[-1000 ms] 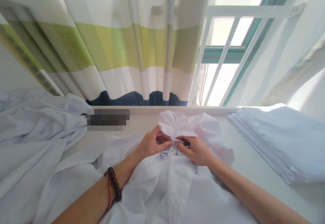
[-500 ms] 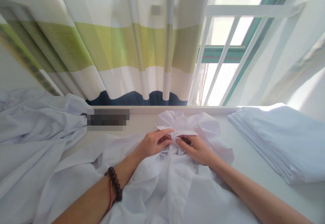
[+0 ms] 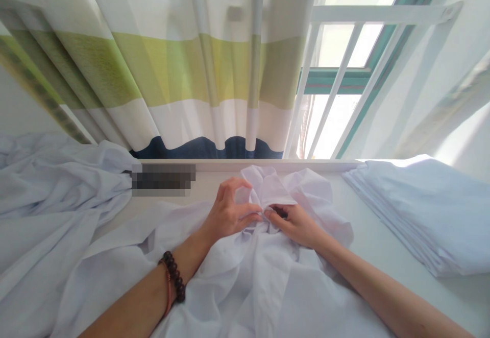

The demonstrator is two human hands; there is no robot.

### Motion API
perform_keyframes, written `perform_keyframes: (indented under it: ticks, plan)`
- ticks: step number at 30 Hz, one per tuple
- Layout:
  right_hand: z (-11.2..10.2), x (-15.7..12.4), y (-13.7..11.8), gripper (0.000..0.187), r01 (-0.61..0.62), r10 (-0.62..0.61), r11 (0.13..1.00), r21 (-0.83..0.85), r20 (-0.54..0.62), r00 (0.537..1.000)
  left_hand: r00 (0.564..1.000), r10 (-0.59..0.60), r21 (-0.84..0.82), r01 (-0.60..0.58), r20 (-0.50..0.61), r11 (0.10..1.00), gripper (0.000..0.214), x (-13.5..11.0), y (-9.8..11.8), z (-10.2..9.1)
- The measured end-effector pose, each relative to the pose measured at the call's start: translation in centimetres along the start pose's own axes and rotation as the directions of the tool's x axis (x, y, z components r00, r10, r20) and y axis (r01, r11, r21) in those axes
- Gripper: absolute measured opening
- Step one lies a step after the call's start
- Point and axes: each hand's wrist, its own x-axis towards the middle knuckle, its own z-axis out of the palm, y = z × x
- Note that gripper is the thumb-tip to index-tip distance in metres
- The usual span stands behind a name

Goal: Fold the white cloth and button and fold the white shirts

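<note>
In the head view, the upper fingers of the bare left hand [image 3: 225, 210] have lifted and arched since the earlier frame, while its thumb and a lower finger nearly meet at the neck of a crumpled white collared fabric garment [image 3: 268, 276]; whether they grip, I cannot tell. The bare right hand [image 3: 298, 225] pinches the cloth under the collar, and the garment lies on a smooth white table [image 3: 377, 248], between loose white cloth [image 3: 49, 210] and a folded white fabric stack [image 3: 424, 215].

With our right hand [image 3: 296, 226] we pinch the white garment [image 3: 264, 276], our left hand [image 3: 225, 213] at the same gathered spot; folded white cloth [image 3: 424, 210] lies to our right.
</note>
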Motion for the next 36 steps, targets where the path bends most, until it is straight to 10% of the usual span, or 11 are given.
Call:
perform_keyframes:
  ticks: [8, 24, 36]
  plan:
    - [0.13, -0.04, 0.3, 0.017, 0.048, -0.048, 0.999, -0.023, 0.019, 0.999, 0.959, -0.01, -0.165, 0.059, 0.282, 0.985, 0.025, 0.47, 0.15, 0.05]
    - [-0.26, -0.29, 0.13, 0.015, 0.001, -0.005, 0.998, 0.063, 0.057, 0.998, 0.9, -0.283, -0.279, 0.38, 0.331, 0.882, 0.021, -0.01, 0.13, 0.31]
    - [0.02, -0.18, 0.51, 0.016, -0.001, -0.01, 0.992, 0.126, 0.09, 0.996, 0.955, -0.113, -0.249, 0.183, 0.273, 0.951, 0.026, 0.06, 0.18, 0.25]
